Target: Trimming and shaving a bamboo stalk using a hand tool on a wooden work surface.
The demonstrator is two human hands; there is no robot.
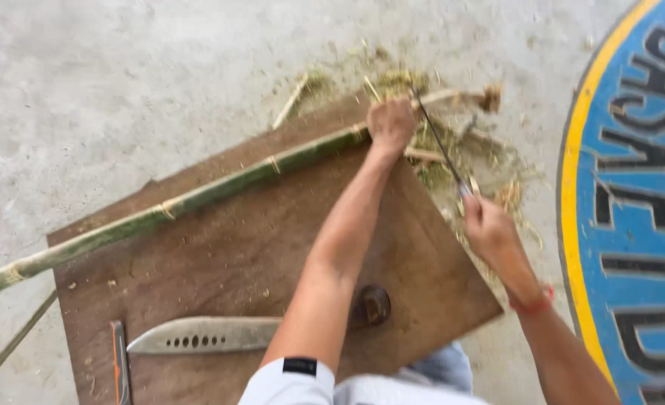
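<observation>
1. Green bamboo (197, 196) runs from left edge to upper centre, across our board (257, 247).
2. Left hand (390, 124) fisted around it.
3. Right hand (490, 229) clamps thin blade (437, 139), tip at bamboo.
4. Machete (205, 335) lies bottom left.

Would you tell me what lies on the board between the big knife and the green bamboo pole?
In the head view, only bare brown board with a few scattered chips lies between the big knife and the bamboo pole.

an outdoor work spot: bare concrete ground (122, 90), painted court marking (632, 187), wooden board (220, 247).
</observation>
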